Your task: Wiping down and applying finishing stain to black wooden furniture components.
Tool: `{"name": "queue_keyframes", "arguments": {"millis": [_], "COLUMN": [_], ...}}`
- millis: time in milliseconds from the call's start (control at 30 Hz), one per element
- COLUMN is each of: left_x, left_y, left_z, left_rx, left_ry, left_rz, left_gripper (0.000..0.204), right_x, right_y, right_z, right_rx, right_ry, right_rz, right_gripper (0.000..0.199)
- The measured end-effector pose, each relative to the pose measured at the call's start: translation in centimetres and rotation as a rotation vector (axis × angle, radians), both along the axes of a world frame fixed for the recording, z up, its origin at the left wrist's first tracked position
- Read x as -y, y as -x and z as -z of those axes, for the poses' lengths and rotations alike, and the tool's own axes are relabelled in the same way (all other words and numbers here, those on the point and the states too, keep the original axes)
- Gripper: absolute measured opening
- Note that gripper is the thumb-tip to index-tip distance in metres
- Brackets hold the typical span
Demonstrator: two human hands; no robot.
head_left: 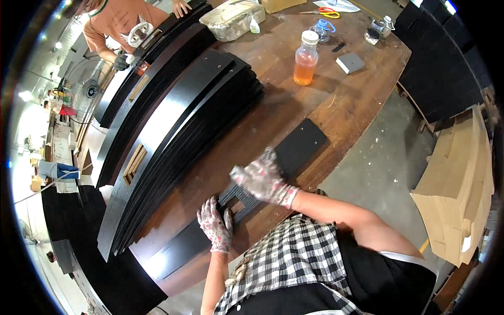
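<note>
A long black board lies slantwise on the brown table in front of me, with small holes at its far right end. Its middle has a ribbed section and a rectangular gap showing brown. My left hand, in a spotted white glove, rests on the board left of that gap, fingers outstretched. Above the board's middle is my right hand, in a matching glove. It is smeared by motion, so I cannot make out whether its fingers hold anything. Just beyond the board rises a tall stack of black boards.
A bottle of orange liquid, a small grey block, orange-handled scissors and a clear plastic-wrapped box stand or lie farther back on the table. Across it, a co-worker handles other black boards. Cardboard stands at right.
</note>
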State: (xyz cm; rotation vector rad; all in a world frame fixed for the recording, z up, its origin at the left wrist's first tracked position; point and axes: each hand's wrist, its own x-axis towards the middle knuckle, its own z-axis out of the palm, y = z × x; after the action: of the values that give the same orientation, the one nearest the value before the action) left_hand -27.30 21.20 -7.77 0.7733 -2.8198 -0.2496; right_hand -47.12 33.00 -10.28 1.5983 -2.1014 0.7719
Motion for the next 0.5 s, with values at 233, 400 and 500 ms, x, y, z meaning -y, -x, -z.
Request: {"name": "queue_keyframes", "arguments": {"millis": [233,400,500], "left_x": [-0.3,-0.4,-0.5], "left_y": [0.7,0.3,0.3], "left_z": [-1.0,-0.7,-1.0], "left_rx": [-0.07,-0.072,-0.049], "left_ry": [-0.03,-0.039,-0.033], "left_rz": [-0.025,-0.03,-0.035], "left_gripper": [0.043,0.045,0.047], "right_x": [-8.4,-7.7,-6.0], "right_y": [17.8,14.7,8.4], "right_z": [-0.5,-2.7,-1.6], "right_rx": [0.076,0.273,-0.043], "right_ry": [-0.157,-0.033,-0.025], "right_rz": [0.595,0.437,0.119], "right_gripper": [0.032,0.038,0.042]}}
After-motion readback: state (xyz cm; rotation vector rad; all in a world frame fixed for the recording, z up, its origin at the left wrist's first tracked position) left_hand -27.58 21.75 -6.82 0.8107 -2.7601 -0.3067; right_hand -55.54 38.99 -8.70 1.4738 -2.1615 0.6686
